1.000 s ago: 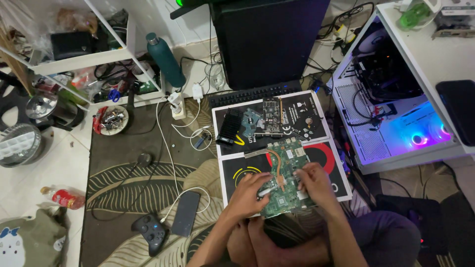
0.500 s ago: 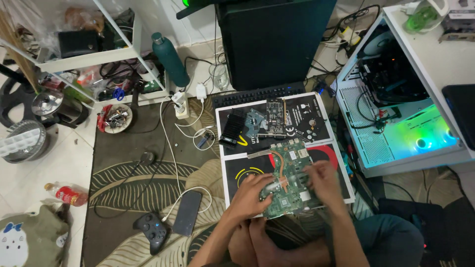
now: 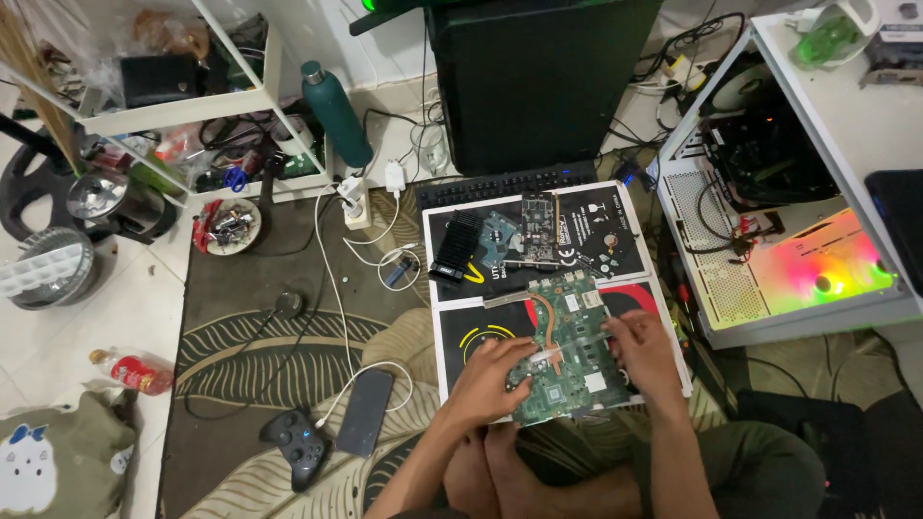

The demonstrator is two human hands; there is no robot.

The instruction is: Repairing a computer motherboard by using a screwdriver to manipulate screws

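A green laptop motherboard [image 3: 569,336] with a copper heat pipe lies on a black, red and yellow work mat [image 3: 481,332] in front of my crossed legs. My left hand [image 3: 490,380] rests on the board's left part, fingers curled near the heat pipe. My right hand [image 3: 642,351] presses on the board's right edge. Whether either hand pinches a small tool is too small to tell. Behind the board, on a second black mat [image 3: 601,231], lie a black heatsink block [image 3: 456,245] and smaller circuit boards [image 3: 538,229].
A black keyboard [image 3: 505,185] and a dark tower [image 3: 543,82] stand behind the mats. An open white PC case [image 3: 769,231] with coloured lights sits at right. On the leaf rug lie a phone [image 3: 363,411], a game controller [image 3: 296,444] and cables. Green bottle [image 3: 335,113], shelf [image 3: 173,106].
The view has shifted slightly. Both hands stay on the motherboard with small finger movements. The lights in the PC case have changed from blue through green to pink and yellow.
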